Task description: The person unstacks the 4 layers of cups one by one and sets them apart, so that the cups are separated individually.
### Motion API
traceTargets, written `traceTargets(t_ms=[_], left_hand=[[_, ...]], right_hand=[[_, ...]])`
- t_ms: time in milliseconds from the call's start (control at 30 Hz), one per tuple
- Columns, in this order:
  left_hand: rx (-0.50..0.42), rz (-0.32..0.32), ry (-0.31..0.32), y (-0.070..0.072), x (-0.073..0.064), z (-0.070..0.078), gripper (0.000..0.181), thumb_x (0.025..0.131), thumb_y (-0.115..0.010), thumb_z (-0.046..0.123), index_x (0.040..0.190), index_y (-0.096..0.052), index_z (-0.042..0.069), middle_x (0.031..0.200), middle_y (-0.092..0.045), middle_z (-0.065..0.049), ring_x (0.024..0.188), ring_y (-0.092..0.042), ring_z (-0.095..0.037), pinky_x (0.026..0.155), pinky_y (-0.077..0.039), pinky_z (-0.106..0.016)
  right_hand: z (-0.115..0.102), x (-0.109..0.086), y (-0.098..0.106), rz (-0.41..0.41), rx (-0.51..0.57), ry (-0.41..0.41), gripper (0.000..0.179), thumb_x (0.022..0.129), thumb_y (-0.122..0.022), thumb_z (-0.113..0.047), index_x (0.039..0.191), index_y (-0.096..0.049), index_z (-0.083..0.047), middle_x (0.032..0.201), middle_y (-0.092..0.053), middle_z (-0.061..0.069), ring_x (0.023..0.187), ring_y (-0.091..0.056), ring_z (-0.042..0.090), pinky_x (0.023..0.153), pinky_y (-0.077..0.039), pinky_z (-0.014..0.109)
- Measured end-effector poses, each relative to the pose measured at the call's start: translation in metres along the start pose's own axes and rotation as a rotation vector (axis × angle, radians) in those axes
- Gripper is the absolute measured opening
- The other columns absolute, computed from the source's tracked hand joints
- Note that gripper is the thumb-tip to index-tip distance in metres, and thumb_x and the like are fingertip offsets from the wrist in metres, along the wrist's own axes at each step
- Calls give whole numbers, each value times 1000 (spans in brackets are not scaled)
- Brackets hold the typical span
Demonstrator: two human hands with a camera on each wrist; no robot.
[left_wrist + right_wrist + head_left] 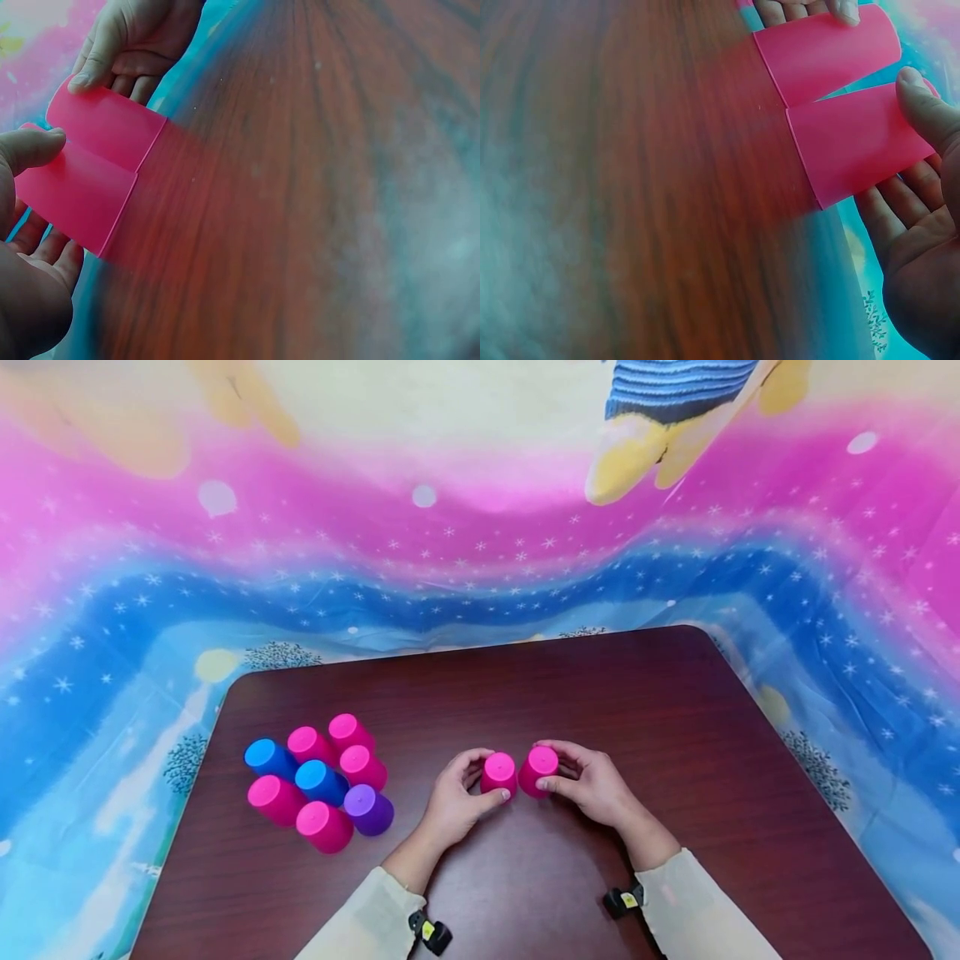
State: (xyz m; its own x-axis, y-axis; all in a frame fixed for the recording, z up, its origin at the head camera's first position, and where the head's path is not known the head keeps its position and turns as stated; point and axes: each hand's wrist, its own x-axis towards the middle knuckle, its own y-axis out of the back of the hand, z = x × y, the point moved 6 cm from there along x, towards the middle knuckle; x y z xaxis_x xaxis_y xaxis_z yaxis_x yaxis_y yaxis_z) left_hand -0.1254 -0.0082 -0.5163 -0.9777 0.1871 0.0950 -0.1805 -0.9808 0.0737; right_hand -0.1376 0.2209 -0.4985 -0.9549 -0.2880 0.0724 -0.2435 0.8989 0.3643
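Observation:
Two pink cups stand upside down side by side on the dark wooden table (600, 693), near its middle. My left hand (453, 802) grips the left pink cup (498, 774), thumb on the near side and fingers behind it. The right pink cup (538, 768) is held the same way by my right hand (596, 785). In the left wrist view the left cup (79, 187) and the right cup (109, 124) have their rims at the table top. The right wrist view shows the right cup (859, 142) with its rim close to the other's.
At the left of the table several upside-down cups stand in a cluster: pink cups (325, 828), two blue cups (321, 782) and a purple cup (369, 811). A printed cloth backdrop (480, 602) hangs behind the table's far edge. Each wrist wears a small black camera (431, 932).

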Motion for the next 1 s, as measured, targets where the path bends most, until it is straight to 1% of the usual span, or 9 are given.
traceTargets(t_ms=[167, 267, 400, 600, 800, 1000], left_hand=[[-9, 0, 3, 2, -3, 1, 57, 78, -90, 5, 129, -63, 7, 128, -65, -9, 123, -63, -27, 110, -48, -43], [-7, 3, 7, 4, -5, 2, 57, 78, -90, 4, 128, -63, 8, 127, -65, -8, 122, -63, -26, 110, -48, -42], [-1, 4, 17, 8, -8, 6, 57, 78, -90, 5, 128, -64, 11, 127, -66, -6, 122, -63, -25, 110, -48, -41], [8, 3, 17, 11, -12, 16, 57, 77, -91, 4, 127, -65, 12, 126, -66, -6, 122, -63, -25, 110, -48, -41], [27, 11, 15, 13, -17, 24, 56, 77, -92, 6, 125, -66, 14, 124, -66, -5, 122, -64, -24, 110, -48, -44], [33, 23, 10, 19, -23, 33, 56, 76, -92, 6, 124, -66, 14, 123, -67, -4, 121, -64, -24, 109, -49, -44]], right_hand=[[-1, 1, -2, -8, -4, 4, 57, 84, -88, -19, 137, -66, -16, 130, -70, 6, 120, -68, 22, 99, -55, 35], [-2, 1, -2, -12, -1, 13, 57, 84, -88, -19, 137, -66, -15, 130, -70, 6, 120, -68, 22, 99, -55, 33], [-2, 1, -1, -13, 2, 21, 58, 84, -88, -19, 137, -66, -14, 130, -70, 7, 120, -68, 23, 99, -55, 33], [-2, 1, 0, -11, -4, 17, 58, 84, -88, -18, 138, -65, -15, 130, -70, 7, 120, -68, 23, 99, -55, 34], [-4, 1, 0, -5, -3, 15, 58, 84, -88, -16, 138, -65, -12, 130, -70, 9, 120, -68, 25, 98, -55, 32], [-2, 0, 0, -3, -2, 7, 59, 84, -88, -17, 138, -65, -12, 129, -70, 9, 120, -68, 26, 99, -55, 34]])
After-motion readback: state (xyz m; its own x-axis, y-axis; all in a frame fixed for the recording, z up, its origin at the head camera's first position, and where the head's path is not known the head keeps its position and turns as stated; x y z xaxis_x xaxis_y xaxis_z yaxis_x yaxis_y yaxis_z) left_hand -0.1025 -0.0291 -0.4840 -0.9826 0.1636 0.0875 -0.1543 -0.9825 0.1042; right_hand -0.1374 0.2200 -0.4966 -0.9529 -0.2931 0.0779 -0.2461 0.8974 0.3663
